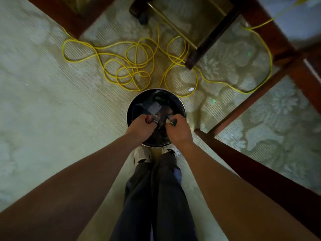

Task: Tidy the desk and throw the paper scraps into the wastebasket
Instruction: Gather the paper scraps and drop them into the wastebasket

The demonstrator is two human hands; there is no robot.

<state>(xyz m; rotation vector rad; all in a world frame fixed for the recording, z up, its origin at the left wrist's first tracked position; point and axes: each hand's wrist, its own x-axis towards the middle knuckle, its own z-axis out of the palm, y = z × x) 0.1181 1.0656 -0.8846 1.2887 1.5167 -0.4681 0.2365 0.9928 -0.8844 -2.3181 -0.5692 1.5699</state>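
Observation:
A round wastebasket (pixel 180 103) with a metal rim and a dark liner stands on the carpet in front of my feet. Both hands are over its near half. My left hand (pixel 141 125) is closed around small scraps that stick out towards the middle. My right hand (pixel 179 129) is closed too, with a small dark piece at its fingertips. A pale grey scrap (pixel 154 108) lies or falls inside the basket, just beyond my left hand. Which pieces each hand pinches is blurred.
A long yellow cable (pixel 132 66) lies in loops on the carpet beyond the basket. Dark wooden desk legs and rails (pixel 243 105) cross at the right, and a chair base (pixel 191 61) stands behind. Small scraps (pixel 192 89) lie on the floor near the basket.

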